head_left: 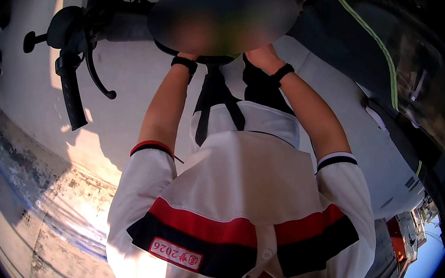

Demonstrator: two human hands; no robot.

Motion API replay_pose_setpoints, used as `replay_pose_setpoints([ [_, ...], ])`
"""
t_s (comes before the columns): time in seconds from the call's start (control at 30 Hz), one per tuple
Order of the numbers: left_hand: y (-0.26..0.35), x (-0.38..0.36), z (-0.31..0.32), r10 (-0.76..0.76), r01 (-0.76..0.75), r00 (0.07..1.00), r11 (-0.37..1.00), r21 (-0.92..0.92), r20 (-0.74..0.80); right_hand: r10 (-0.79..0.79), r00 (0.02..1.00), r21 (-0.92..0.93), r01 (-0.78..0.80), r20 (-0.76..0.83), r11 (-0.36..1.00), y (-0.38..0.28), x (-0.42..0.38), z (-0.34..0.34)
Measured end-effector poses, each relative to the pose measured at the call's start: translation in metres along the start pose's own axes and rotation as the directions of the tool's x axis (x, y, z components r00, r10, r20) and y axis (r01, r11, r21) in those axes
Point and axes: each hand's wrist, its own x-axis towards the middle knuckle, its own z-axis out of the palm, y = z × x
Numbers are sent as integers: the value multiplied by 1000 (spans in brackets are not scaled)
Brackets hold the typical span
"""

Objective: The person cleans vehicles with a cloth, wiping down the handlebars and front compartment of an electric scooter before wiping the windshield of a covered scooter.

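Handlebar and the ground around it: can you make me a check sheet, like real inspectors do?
Surface: pale ground, patches of sunlight at the left.
Job's things: blur hides what is between the hands; a dark rounded edge shows below it.
Clutter: nothing seen.
Grippers: two bare hands, left mostly blurred, right partly; grip cannot be told. A black wristband on each.
Cables: nothing seen for certain.
Surroundings: handlebar with black grip and brake lever; dark cover with yellow-green stripe; blue sky at lower right.
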Motion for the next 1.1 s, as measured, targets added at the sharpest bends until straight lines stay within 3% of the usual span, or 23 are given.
replay_pose_setpoints([
  [0.17,-10,18,-3,18,-17,999,999,43,-31,30,999,14,-30,-36,999,-9,2,-2],
  [0.37,-33,21,-7,-137,144,986,986,82,-91,45,996,-13,-46,-82,999,-15,13,-3],
  [0.47,-66,24,4,-138,128,970,990,-64,-201,96,994,35,-94,-58,995,-22,17,-6],
  [0.57,-53,17,-22,-270,283,957,947,149,-106,92,995,59,-89,-43,994,-25,18,-5],
  [0.77,-88,3,-30,-254,272,958,951,143,-135,-19,999,36,20,-33,999,-34,15,4],
  [1.1,-87,-38,-21,-242,245,949,969,-9,-200,33,999,107,-31,-19,994,-42,18,11],
])
